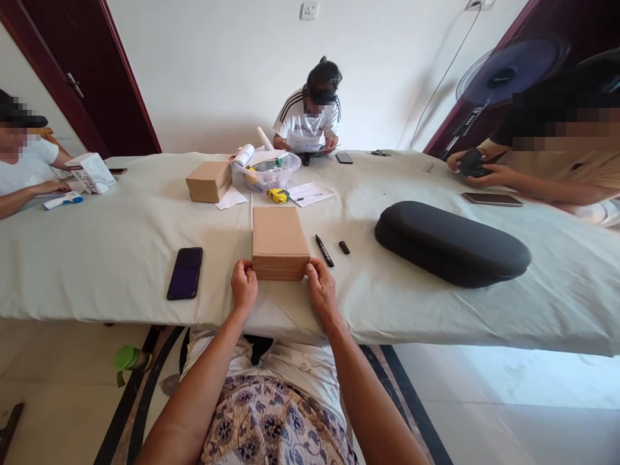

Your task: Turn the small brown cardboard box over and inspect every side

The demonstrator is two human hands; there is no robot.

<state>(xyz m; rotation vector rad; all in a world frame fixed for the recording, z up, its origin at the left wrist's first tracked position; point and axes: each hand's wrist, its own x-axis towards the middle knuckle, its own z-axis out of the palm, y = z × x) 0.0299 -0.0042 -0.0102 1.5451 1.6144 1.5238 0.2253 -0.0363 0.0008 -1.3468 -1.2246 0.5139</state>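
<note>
A closed brown cardboard box (279, 232) lies flat on the cloth-covered table right before me. At its front left corner my left hand (243, 284) grips it with curled fingers. My right hand (320, 284) holds the front right corner, thumb against the side; the fingertips behind the box are hidden. Just right of the box lie a black marker (324, 250), uncapped, and its black cap (343, 247). A dark phone (185, 274) rests to the left of my left hand.
A large black hard case (453, 243) lies to the right. Farther back are a second cardboard box (209, 181), a plastic basket (271, 171) of supplies, a yellow tape measure (278, 196) and a paper sheet (312, 194). People sit at the left, far and right sides.
</note>
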